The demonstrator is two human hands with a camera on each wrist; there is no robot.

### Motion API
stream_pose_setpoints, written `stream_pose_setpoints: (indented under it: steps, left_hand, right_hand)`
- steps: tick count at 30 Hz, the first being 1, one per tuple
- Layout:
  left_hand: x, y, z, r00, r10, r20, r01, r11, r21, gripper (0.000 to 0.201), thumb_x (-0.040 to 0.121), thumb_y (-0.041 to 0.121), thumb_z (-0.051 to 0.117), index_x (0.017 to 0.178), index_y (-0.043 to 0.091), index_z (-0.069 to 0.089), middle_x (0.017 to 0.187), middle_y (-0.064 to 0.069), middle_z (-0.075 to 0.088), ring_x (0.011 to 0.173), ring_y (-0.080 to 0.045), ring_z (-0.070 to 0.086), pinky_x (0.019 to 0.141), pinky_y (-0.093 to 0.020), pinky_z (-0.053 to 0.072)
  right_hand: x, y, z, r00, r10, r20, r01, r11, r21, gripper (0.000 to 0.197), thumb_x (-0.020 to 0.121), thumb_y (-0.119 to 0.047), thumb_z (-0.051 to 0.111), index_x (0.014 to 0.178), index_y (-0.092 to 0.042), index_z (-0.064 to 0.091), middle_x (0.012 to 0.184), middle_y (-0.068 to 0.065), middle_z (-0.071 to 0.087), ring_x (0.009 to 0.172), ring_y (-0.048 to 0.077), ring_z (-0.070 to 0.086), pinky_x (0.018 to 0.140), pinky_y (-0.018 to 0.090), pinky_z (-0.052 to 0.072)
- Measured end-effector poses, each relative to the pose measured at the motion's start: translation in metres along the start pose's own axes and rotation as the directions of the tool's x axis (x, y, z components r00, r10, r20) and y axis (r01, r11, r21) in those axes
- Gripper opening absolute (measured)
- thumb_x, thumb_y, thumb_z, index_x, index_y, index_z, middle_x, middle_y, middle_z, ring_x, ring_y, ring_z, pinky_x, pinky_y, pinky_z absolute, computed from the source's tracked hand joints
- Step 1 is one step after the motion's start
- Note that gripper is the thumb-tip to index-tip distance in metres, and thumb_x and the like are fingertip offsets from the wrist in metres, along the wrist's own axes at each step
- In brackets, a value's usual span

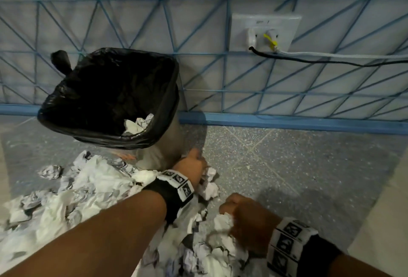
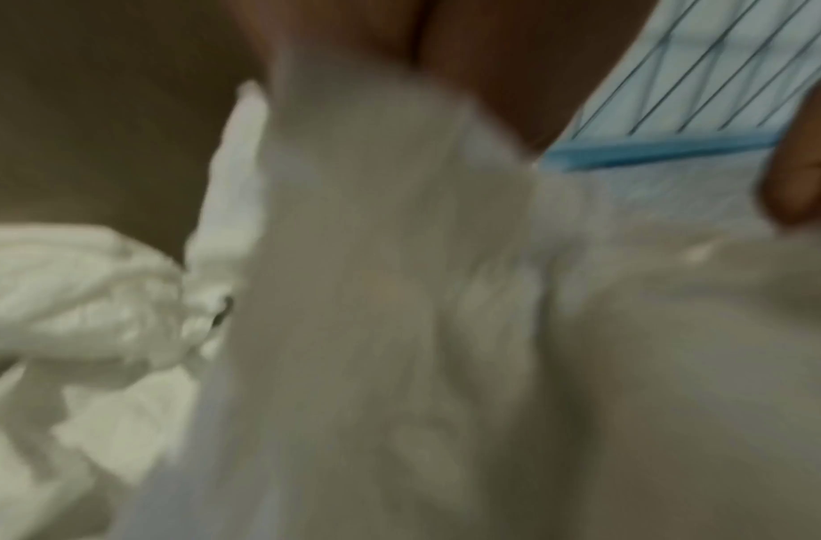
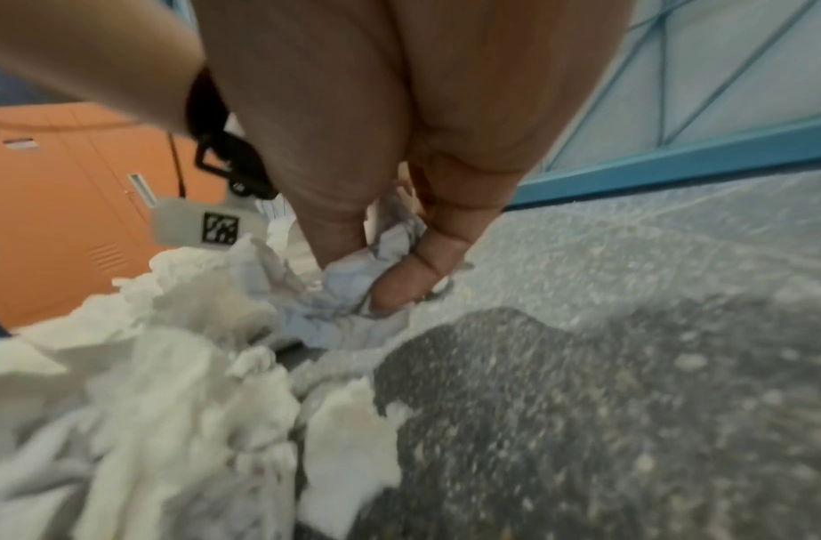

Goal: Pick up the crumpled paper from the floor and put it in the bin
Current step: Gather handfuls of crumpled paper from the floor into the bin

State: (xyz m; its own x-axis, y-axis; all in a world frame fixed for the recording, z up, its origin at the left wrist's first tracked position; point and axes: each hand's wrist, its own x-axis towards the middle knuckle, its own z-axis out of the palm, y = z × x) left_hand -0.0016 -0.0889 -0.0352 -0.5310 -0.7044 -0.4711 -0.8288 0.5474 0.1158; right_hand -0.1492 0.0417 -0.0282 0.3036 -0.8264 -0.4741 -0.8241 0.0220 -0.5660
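A bin (image 1: 106,138) lined with a black bag stands against the wall and holds a few crumpled papers (image 1: 136,124). A pile of crumpled paper (image 1: 88,188) covers the floor in front of it. My left hand (image 1: 194,164) reaches down beside the bin's base, its fingers curled on a crumpled paper (image 1: 210,173). The left wrist view is blurred, with white paper (image 2: 376,255) filling it under the palm. Nearer to me, my right hand (image 1: 240,212) pinches a crumpled paper ball (image 3: 352,277) between thumb and fingers (image 3: 417,277) at the pile's right edge.
A blue skirting board (image 1: 287,122) runs along the wall behind the bin. A wall socket (image 1: 265,32) has black and white cables leading right. Bare speckled floor (image 1: 298,166) lies right of the pile. Orange lockers (image 3: 75,204) show in the right wrist view.
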Motion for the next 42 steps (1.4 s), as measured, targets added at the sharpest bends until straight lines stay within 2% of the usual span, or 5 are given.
stream_pose_setpoints:
  steps: [17,24,28,34,42]
  left_hand:
    - [-0.192,-0.105,-0.256,0.622,-0.158,-0.767,-0.119,0.949,-0.292,0.025,0.077,0.031,0.072,0.101,0.028,0.067,0.079,0.002,0.068,0.077,-0.013,0.064,0.070,-0.027,0.047]
    - [-0.142,-0.146,-0.220,0.631,-0.443,-0.636,0.237,0.892,-0.386,0.064,0.080,0.043,0.067,0.134,0.017,0.046,0.131,-0.015,0.053,0.120,-0.033,0.052,0.099,-0.042,0.043]
    - [-0.177,-0.089,-0.186,0.436,-0.022,-0.900,-0.142,0.986,-0.093,0.028,0.088,0.035,0.056,0.107,0.016,0.062,0.103,-0.007,0.061,0.093,-0.018,0.055,0.082,-0.028,0.042]
    - [-0.132,-0.024,-0.048,0.994,0.077,-0.084,-0.079,0.997,-0.026,0.047,0.086,0.052,0.047,0.126,0.027,0.044,0.128,-0.001,0.046,0.117,-0.024,0.048,0.093,-0.039,0.048]
    - [-0.081,-0.001,0.041,0.963,-0.171,0.207,0.186,0.981,-0.055,0.050,0.093,0.032,0.046,0.140,0.027,0.032,0.146,-0.008,0.027,0.126,-0.037,0.041,0.100,-0.046,0.043]
  right_hand:
    - [0.009,-0.198,-0.217,0.601,-0.136,-0.788,0.339,0.936,0.098,0.037,0.066,-0.025,0.082,0.100,-0.024,0.068,0.088,0.000,0.069,0.078,0.017,0.068,0.071,0.025,0.050]
    - [0.034,-0.206,-0.176,0.766,-0.233,-0.599,0.189,0.972,-0.137,0.080,0.078,-0.037,0.071,0.145,-0.026,0.028,0.138,0.004,0.045,0.123,0.021,0.048,0.101,0.034,0.042]
    - [-0.003,-0.124,-0.142,0.597,-0.200,-0.777,0.216,0.973,-0.084,0.034,0.082,-0.028,0.067,0.114,-0.023,0.058,0.110,-0.002,0.061,0.089,0.013,0.061,0.080,0.034,0.053]
    - [0.024,-0.016,-0.047,0.989,0.150,0.017,-0.143,0.965,-0.221,0.079,0.073,-0.046,0.064,0.141,-0.040,0.023,0.150,0.005,0.026,0.130,0.027,0.043,0.106,0.036,0.040]
    - [0.098,-0.028,-0.026,0.999,-0.044,0.023,0.050,0.922,-0.384,0.084,0.079,-0.040,0.066,0.144,-0.041,0.013,0.157,0.009,-0.001,0.121,0.037,0.049,0.099,0.039,0.045]
